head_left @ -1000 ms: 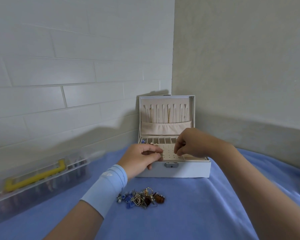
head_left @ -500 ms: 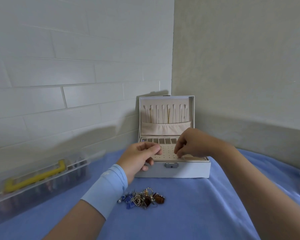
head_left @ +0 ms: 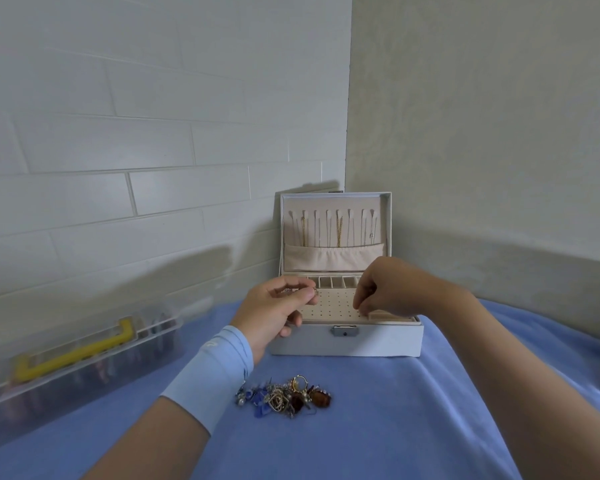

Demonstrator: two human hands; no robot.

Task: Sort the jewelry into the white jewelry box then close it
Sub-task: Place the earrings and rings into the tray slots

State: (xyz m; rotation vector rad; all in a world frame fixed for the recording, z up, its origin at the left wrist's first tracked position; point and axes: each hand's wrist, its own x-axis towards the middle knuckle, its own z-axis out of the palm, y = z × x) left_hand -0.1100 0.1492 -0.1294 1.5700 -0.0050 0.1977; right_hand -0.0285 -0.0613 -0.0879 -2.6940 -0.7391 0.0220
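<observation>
The step in hand looks like seating an earring in the jewelry box. The right hand hangs over the box with its fingers curled down, tips touching the right edge of the holed panel. Whether they pinch anything there is too small to tell. The left hand pinches a small gold piece between thumb and forefinger, just left of the panel, with more glinting bits tucked behind the fingers.

To do it well, I judge the post should go straight down into one hole, with the left fingers kept low and close so the next piece passes over quickly. Dropping it among the small compartments just beyond the fingertips would muddle the sorting.

The box's long axis runs left to right across the view. Its latch faces the person, and its lid stands upright behind the fingers with chains hanging inside. The pile of jewelry lies below the left wrist on the blue cloth, unsorted.
</observation>
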